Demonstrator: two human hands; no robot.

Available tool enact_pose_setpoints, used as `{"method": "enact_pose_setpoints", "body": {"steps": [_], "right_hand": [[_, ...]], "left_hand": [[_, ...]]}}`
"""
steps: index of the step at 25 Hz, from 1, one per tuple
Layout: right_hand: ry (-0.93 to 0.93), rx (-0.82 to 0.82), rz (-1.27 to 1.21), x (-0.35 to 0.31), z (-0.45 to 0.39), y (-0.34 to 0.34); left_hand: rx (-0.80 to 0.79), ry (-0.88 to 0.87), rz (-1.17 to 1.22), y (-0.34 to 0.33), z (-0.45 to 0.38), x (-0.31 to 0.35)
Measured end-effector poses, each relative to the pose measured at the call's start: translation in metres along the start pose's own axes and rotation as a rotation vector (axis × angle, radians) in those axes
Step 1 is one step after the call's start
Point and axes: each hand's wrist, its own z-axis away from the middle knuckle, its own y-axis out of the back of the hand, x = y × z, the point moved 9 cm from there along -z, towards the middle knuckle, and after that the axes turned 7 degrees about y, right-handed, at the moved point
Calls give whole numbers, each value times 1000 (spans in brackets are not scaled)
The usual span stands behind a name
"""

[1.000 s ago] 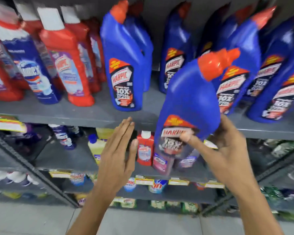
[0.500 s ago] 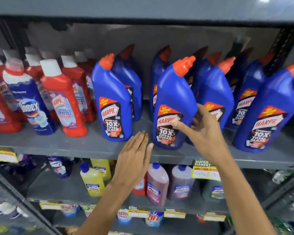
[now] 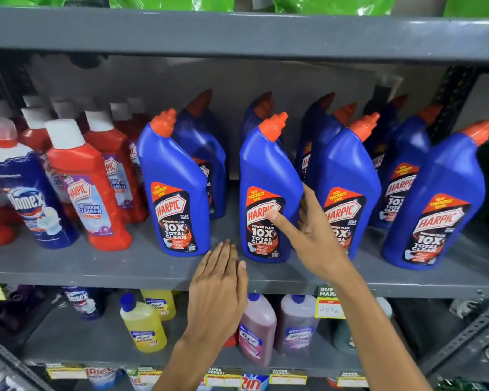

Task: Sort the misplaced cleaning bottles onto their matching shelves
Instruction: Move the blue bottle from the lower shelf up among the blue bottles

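Note:
A blue Harpic bottle [image 3: 266, 170] with an orange cap stands upright on the grey middle shelf [image 3: 96, 272], in a row of matching blue Harpic bottles [image 3: 347, 170]. My right hand [image 3: 314, 238] grips its lower right side, with the thumb on the front label and the fingers behind the edge. Below and just left of it, my left hand [image 3: 218, 286] hovers flat at the shelf's front lip, holding nothing. Its fingertips are near the gap between this bottle and the blue bottle to its left [image 3: 172, 176].
Red Harpic bathroom cleaner bottles [image 3: 88, 187] and a blue Domex bottle [image 3: 26, 198] fill the shelf's left end. The upper shelf board [image 3: 237, 32] hangs close above the caps. The lower shelf holds yellow [image 3: 143, 325] and pink bottles [image 3: 257, 328].
The blue Harpic bottle went from tilted in the air below the shelf to standing upright on it, with my right hand still on it. My left hand rose to the shelf edge.

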Motion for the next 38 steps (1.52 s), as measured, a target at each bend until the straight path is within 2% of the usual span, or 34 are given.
{"method": "enact_pose_setpoints", "body": {"steps": [19, 25, 28, 33, 35, 38], "right_hand": [[-21, 107, -81, 20, 1, -15], [-49, 155, -5, 24, 15, -15], [-14, 177, 78, 24, 34, -16], [-28, 299, 171, 24, 96, -14], [56, 347, 199, 13, 115, -14], [155, 371, 230, 3, 128, -19]], "left_hand": [[68, 31, 8, 5, 5, -1], [91, 27, 39, 4, 6, -1], [48, 43, 61, 1, 6, -5], [-121, -21, 134, 12, 13, -16], [-141, -47, 184, 27, 26, -26], [-137, 17, 283, 55, 46, -51]]}}
